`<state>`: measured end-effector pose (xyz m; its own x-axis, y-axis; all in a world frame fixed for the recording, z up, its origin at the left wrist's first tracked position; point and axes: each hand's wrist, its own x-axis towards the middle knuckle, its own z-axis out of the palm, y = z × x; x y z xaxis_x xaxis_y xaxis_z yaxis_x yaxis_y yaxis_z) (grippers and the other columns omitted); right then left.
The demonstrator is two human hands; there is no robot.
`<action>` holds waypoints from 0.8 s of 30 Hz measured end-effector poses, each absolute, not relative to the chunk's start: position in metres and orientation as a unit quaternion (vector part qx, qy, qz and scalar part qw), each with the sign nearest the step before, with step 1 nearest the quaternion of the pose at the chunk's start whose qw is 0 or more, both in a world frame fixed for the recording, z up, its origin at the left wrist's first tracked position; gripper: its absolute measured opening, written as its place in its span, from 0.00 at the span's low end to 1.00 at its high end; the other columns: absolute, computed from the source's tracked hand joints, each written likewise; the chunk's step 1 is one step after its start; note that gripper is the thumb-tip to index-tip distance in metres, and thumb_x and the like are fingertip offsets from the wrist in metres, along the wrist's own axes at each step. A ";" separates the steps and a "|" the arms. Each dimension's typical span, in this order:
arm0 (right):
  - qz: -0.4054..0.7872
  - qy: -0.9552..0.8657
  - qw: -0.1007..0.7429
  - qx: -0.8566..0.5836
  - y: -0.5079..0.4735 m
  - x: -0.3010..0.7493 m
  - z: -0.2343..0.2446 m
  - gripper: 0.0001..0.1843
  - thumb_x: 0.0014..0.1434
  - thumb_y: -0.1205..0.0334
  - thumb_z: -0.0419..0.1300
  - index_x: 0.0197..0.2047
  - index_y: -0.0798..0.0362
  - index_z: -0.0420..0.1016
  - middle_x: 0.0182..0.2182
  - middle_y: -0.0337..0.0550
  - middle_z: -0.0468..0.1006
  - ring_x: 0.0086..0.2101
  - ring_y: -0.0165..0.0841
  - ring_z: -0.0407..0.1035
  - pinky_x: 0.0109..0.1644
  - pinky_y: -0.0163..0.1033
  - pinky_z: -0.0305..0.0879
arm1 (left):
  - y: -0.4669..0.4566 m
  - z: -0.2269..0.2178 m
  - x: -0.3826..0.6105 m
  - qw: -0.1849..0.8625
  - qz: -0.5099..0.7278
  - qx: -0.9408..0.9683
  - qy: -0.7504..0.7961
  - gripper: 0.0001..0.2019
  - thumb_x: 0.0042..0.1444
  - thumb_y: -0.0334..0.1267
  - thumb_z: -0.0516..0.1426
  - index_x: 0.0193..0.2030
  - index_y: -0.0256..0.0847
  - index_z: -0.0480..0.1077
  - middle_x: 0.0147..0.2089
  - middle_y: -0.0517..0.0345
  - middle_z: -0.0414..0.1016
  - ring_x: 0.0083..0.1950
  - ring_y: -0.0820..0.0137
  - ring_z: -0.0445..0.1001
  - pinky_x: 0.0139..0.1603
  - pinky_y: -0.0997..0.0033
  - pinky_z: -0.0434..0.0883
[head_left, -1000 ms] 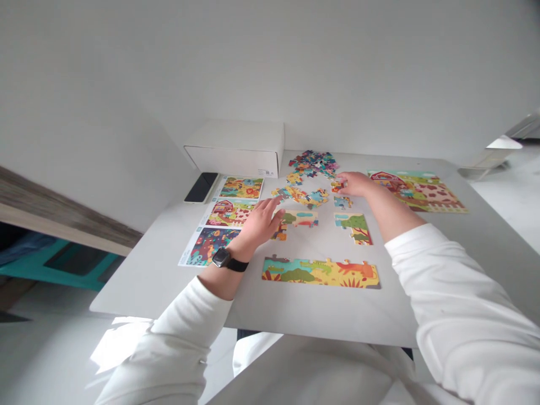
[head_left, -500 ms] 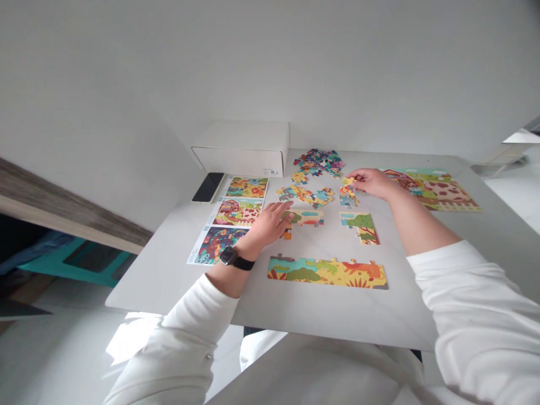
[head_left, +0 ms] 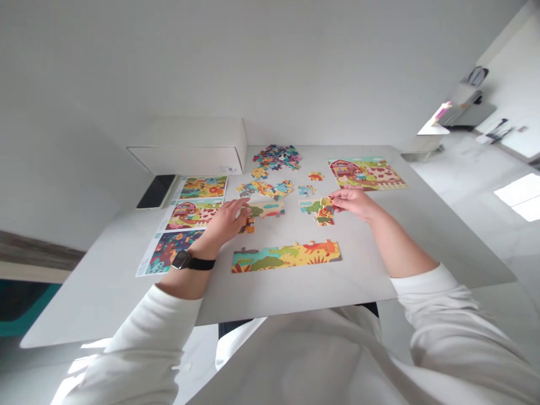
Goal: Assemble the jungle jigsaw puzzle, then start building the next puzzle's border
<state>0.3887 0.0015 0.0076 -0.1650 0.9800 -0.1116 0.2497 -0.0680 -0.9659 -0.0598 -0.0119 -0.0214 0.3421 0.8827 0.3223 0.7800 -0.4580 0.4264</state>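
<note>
From my remote seat, the work in hand looks like joining cardboard jigsaw pieces, laid out in part-built sections on a pale grey tabletop (head_left: 295,292). My right hand (head_left: 352,202) is curled, its thumb and fingers pinching a small yellow-and-red jigsaw piece (head_left: 325,211) up against a small green tree-patterned puzzle section (head_left: 310,206); that join is where attention is needed now. My left hand (head_left: 223,222), with a black-strapped wristwatch (head_left: 181,260) on its wrist, is half open, its fingers reaching to a pale cream-and-green puzzle section (head_left: 268,210). It seems to touch that section's left end, though at this size I can't be sure whether it grips anything. A long yellow-and-teal puzzle strip (head_left: 284,256) lies nearer me, and a loose heap of multicoloured pieces (head_left: 277,157) sits towards the far edge. A farm-scene jigsaw (head_left: 367,173) lies to the right, and printed picture sheets (head_left: 181,225) lie to the left, near a white cardboard box (head_left: 189,146) and a black phone (head_left: 155,191).
</note>
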 end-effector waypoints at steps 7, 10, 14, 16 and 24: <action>0.509 -0.579 0.339 -0.540 -0.018 0.398 0.001 0.24 0.49 0.49 0.83 0.46 0.51 0.89 0.34 0.43 0.88 0.32 0.33 0.79 0.41 0.40 0.81 | -0.010 -0.024 -0.064 0.095 0.257 0.797 0.538 0.27 0.75 0.53 0.47 0.66 0.40 0.75 0.62 0.43 0.82 0.65 0.52 0.78 0.71 0.48 0.72; 0.519 -0.577 0.331 -0.537 -0.019 0.396 0.001 0.22 0.50 0.50 0.82 0.45 0.50 0.89 0.35 0.43 0.88 0.32 0.33 0.80 0.40 0.41 0.81 | -0.009 -0.025 -0.065 0.089 0.259 0.798 0.537 0.27 0.75 0.54 0.46 0.65 0.42 0.75 0.63 0.44 0.82 0.66 0.52 0.78 0.71 0.49 0.71; 0.526 -0.582 0.316 -0.534 -0.020 0.392 0.001 0.22 0.49 0.49 0.83 0.43 0.50 0.89 0.34 0.44 0.88 0.32 0.33 0.80 0.39 0.39 0.80 | -0.008 -0.025 -0.066 0.088 0.257 0.803 0.530 0.28 0.75 0.55 0.46 0.65 0.40 0.75 0.62 0.43 0.82 0.66 0.52 0.78 0.71 0.50 0.71; 0.531 -0.585 0.310 -0.528 -0.022 0.391 0.002 0.23 0.47 0.48 0.83 0.41 0.51 0.88 0.34 0.44 0.88 0.31 0.33 0.79 0.39 0.39 0.80 | -0.009 -0.024 -0.066 0.090 0.255 0.803 0.531 0.28 0.75 0.55 0.46 0.65 0.40 0.75 0.63 0.43 0.82 0.66 0.52 0.78 0.71 0.49 0.71; 0.534 -0.604 0.289 -0.516 -0.026 0.386 0.004 0.23 0.47 0.44 0.82 0.36 0.52 0.84 0.29 0.42 0.85 0.29 0.32 0.77 0.37 0.39 0.77 | -0.009 -0.021 -0.066 0.094 0.249 0.797 0.542 0.26 0.74 0.54 0.48 0.65 0.42 0.75 0.61 0.45 0.83 0.65 0.51 0.78 0.70 0.47 0.72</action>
